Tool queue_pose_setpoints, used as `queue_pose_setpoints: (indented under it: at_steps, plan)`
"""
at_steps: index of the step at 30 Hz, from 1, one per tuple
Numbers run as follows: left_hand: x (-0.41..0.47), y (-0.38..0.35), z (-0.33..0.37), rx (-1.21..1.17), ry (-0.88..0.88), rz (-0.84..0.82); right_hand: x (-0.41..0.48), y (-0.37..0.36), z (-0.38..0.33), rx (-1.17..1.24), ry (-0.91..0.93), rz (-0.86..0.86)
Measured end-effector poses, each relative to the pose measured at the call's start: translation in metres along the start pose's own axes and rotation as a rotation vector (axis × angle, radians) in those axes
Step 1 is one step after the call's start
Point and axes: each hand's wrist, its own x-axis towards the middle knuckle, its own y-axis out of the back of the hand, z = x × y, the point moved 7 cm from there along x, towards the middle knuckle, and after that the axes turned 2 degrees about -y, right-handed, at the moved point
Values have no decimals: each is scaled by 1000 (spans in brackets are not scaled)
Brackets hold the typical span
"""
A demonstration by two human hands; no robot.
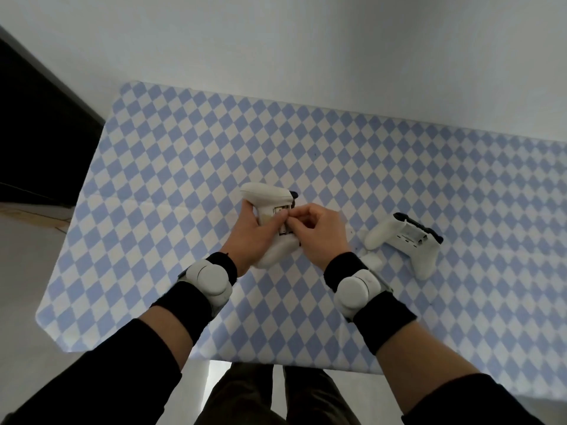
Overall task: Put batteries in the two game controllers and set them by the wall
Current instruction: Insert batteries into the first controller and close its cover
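- Wall: plain pale surface along the far edge of the tabletop. Nothing stands against it; neither controller has been set there yet.
- Tabletop: covered in a blue-and-white diamond check, bare over most of its area.
- Second controller: white, lying back-up on the tabletop to the right, well apart from the wall. Its battery bay looks uncovered; whether batteries sit in it cannot be told.
- First controller: white, held back-up above the middle of the tabletop, battery bay open toward the camera.
- Left hand: grip closed round the body of the first controller, thumb lying beside the open bay.
- Right hand: fingertips pinched together at the bay opening; what they hold, a battery or nothing, is hidden.
- Small white piece: on the tabletop just beside the second controller, possibly a battery cover; too unclear to confirm.
- Progress, as judged: loading of the first controller is under way. Left to do: close its bay, check or fill the second controller, cover it, then place both by the wall.
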Motion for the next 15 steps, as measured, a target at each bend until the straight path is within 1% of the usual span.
queue_pose_setpoints:
  at_steps: [2, 3, 6, 8, 11, 15]
  plan:
    - [1, 1, 1, -3, -13, 26, -1, 9, -1, -29, 12, 37]
    - [2, 2, 2, -13, -19, 36, 0, 17, 0, -63, 10, 88]
    - [5, 6, 3, -42, -15, 54, 10, 44, 14, -222, -39, 234]
    - [6, 8, 4, -52, -7, 62, 18, 55, 25, -356, -61, 270]
    - [8, 10, 1, -42, 6, 60, 33, 53, 39, -582, -79, 206]
    - [9, 5, -3, -60, 12, 35, 47, 38, 49, -762, -53, 82]
